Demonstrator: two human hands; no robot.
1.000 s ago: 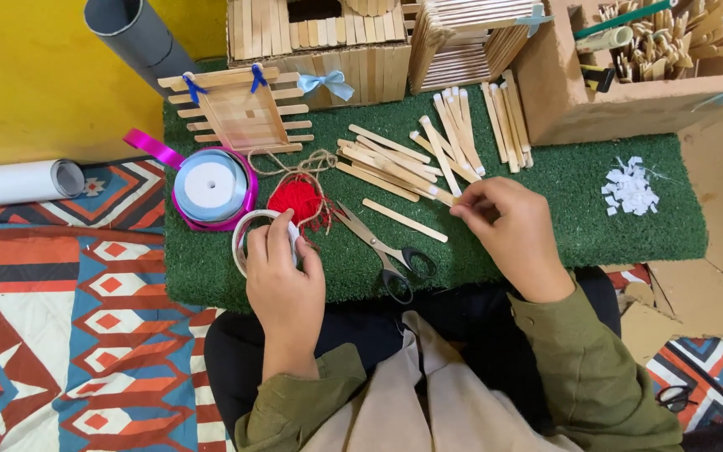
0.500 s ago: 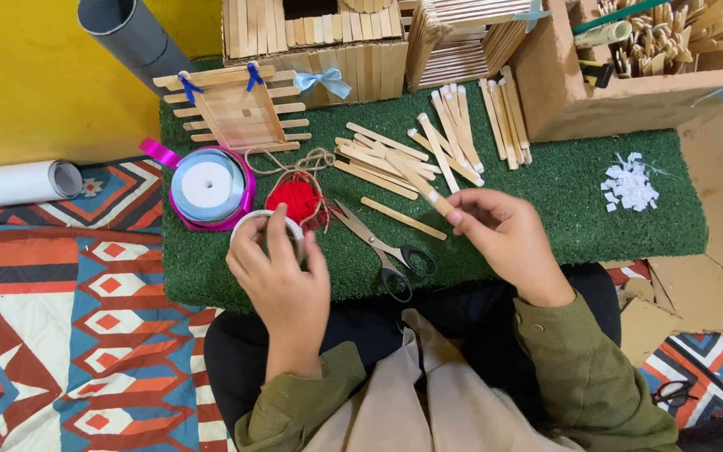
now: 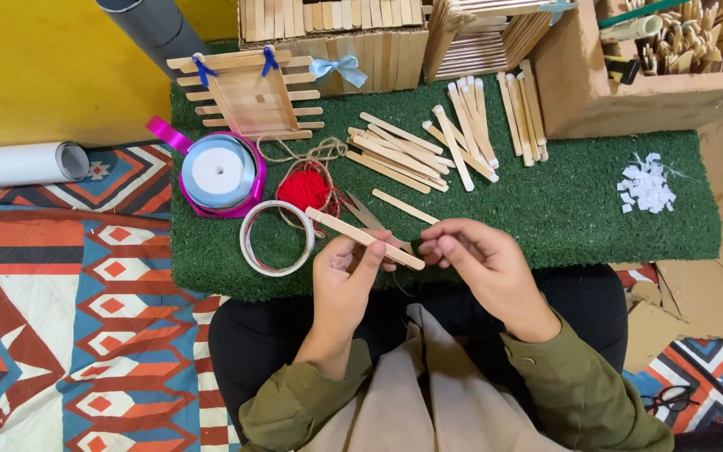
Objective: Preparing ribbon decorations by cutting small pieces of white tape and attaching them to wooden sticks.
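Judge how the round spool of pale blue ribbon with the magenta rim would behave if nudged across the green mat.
The round spool of pale blue ribbon lies flat, so it would probably slide, not roll. The grassy green mat likely drags on it. Its loose magenta tail may trail and snag.

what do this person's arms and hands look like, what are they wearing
Both arms wear long olive-green fabric sleeves, left sleeve and right sleeve, loosely creased and ending at the wrists. The left hand and right hand are bare: no gloves, rings, watch or bracelets visible.
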